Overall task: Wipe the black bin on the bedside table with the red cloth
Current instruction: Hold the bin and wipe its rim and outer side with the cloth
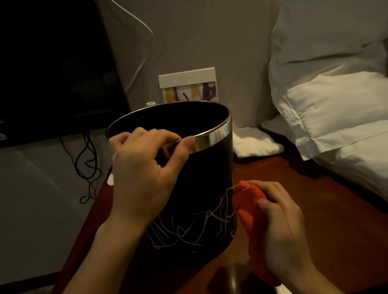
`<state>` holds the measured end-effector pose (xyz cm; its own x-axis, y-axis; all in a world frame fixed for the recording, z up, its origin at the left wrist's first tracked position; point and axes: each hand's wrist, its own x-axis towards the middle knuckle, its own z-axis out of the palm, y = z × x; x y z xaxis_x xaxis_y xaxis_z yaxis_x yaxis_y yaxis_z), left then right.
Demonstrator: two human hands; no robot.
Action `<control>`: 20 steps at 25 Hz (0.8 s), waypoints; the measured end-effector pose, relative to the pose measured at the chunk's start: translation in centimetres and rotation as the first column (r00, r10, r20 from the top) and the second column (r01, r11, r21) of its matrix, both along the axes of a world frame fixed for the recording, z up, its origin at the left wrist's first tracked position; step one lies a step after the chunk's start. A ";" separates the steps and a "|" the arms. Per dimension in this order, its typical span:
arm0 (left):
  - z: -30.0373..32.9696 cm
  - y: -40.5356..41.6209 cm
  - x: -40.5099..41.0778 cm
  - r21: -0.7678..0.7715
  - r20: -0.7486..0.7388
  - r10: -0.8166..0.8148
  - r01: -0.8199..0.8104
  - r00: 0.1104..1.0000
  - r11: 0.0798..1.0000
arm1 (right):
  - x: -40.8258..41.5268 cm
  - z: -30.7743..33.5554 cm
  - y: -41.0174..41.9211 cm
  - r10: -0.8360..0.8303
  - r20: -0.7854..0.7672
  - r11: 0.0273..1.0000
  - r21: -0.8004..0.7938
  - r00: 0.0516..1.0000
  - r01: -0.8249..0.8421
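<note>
Near, on the right: right hand (pixel 281 228) w/ fingers curled tight round the red cloth (pixel 250 215), bunched up. The cloth's top end touches the low right side of the black bin (pixel 200 193), right by the pale scribble marks (pixel 191 227).

Bin stands upright on the brown bedside table (pixel 324 205), in the middle.

Left hand (pixel 143 173) grips the bin's shiny rim (pixel 213 137) on the near left: thumb outside on the rim, other fingers hooked over the edge, going inside.

Farther back: white folded towel (pixel 252 143) just right of the bin, small card (pixel 188 87) standing behind it by the wall. Big white pillows (pixel 349 98) far right. Dark TV (pixel 38 67) far left, black wires (pixel 86 166) hanging under it.
</note>
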<state>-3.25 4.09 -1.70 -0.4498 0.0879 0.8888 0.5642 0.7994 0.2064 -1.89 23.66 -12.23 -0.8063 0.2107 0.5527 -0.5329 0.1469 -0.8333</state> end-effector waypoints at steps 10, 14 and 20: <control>-0.3 -3.6 -1.7 0.250 0.012 -0.140 0.132 0.990 0.959 | -0.2 1.2 0.0 -0.142 0.046 0.990 0.005 0.989 0.142; -0.3 -3.6 -1.9 0.258 -0.004 -0.152 0.148 0.988 0.955 | -1.0 2.3 0.0 -0.112 0.078 0.986 -0.111 0.991 0.120; -0.4 -3.5 -2.0 0.250 -0.002 -0.154 0.149 0.988 0.957 | -2.7 6.2 -0.6 -0.116 -0.120 0.993 -0.034 0.986 0.113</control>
<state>-5.24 0.57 -2.11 -0.4638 -0.0668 0.8834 0.6692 0.6270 0.3988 -4.56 23.02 -5.98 -0.7031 0.3142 0.6380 -0.6114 0.1912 -0.7679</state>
